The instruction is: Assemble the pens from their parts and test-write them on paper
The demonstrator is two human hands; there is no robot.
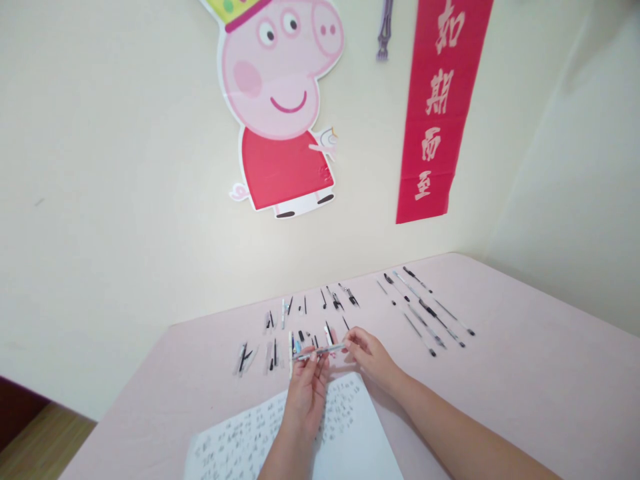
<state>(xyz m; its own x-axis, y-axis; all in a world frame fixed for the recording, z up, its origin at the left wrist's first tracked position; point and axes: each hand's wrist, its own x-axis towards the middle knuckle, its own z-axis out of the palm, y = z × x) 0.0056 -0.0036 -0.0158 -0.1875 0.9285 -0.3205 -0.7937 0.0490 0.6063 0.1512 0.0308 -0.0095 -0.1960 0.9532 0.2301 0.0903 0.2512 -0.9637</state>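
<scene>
A slim pen with a pale, see-through barrel (329, 349) lies nearly level above the table, between my two hands. My left hand (309, 381), palm up, is closed on its left part with thumb and fingers. Fingertips of my right hand (369, 352) pinch its right end. Below and behind the hands lie several pen parts, among them a black cap (301, 335); some are partly hidden by my left hand. Under my left forearm is a white sheet of paper (373, 433) covered in part with handwriting.
Several taken-apart pens (274, 353) lie in groups at the left, and more pen pieces (334, 298) along the back. Several whole-looking pens (443, 323) lie slanted at the right of the pink table (525, 373). Behind stands a wall with a pig cutout (285, 160) and red banner (435, 133).
</scene>
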